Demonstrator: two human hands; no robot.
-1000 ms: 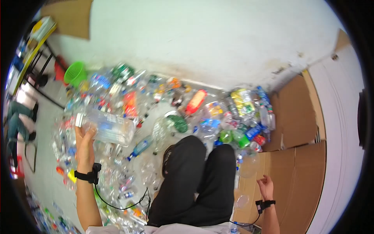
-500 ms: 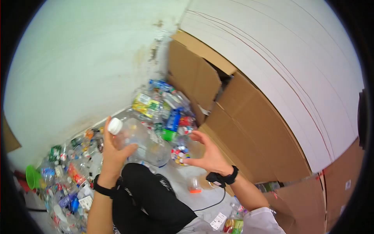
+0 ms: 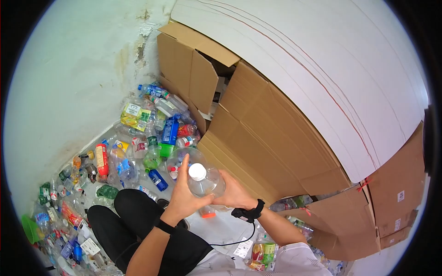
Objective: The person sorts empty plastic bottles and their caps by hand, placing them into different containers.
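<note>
A large clear plastic bottle [image 3: 209,184] with a white cap [image 3: 197,171] stands upright between my hands, its cap toward the camera. My left hand [image 3: 185,195] is wrapped round its left side, fingers up beside the cap. On the other side my right hand [image 3: 235,191] presses against the bottle, and its fingertips are partly hidden behind it. Just behind the bottle is a clear round container [image 3: 184,154] with coloured caps inside, partly covered by my left hand. An orange-lidded container [image 3: 207,212] lies below my hands on the floor.
Many plastic bottles lie along the wall, among them a red bottle [image 3: 101,161] and a blue one [image 3: 158,180]. A green container [image 3: 31,229] is at the far left. Cardboard sheets [image 3: 271,133] line the right side. A cable hangs from my right wrist.
The large bottle has swung from lying tilted at the left to upright between my hands. My right hand has closed in on it. The view has shifted to the right.
</note>
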